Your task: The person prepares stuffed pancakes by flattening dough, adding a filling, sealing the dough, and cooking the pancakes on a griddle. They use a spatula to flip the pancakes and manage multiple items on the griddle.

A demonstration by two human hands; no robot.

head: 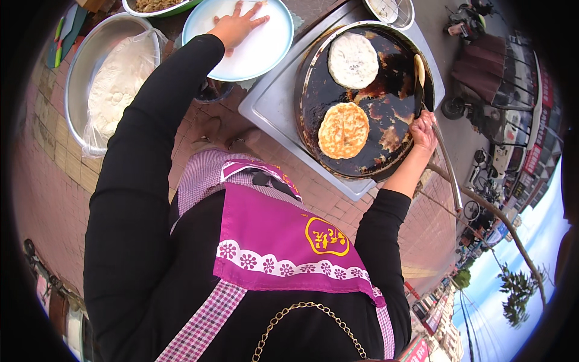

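Observation:
My left hand point(236, 30) is spread, palm down, over a round white board or tray point(262, 47) with a pale blue rim. My right hand point(424, 131) grips the long metal handle of a spatula point(448, 167). Its blade is at the right side of a round, black, oily griddle pan point(393, 86). Against the blade stands a flatbread point(420, 70), seen nearly edge-on. Two more flatbreads lie apart in the pan: a pale, floury one point(353, 60) at the top and a golden-browned one point(344, 130) below it.
A metal basin point(74, 59) at left holds a large mass of dough point(118, 86) under plastic film. Behind it is a bowl of filling point(154, 5). The pan rests on a metal stove top point(267, 99). A small metal container point(407, 11) touches the far edge. Vehicles point(493, 81) stand at right.

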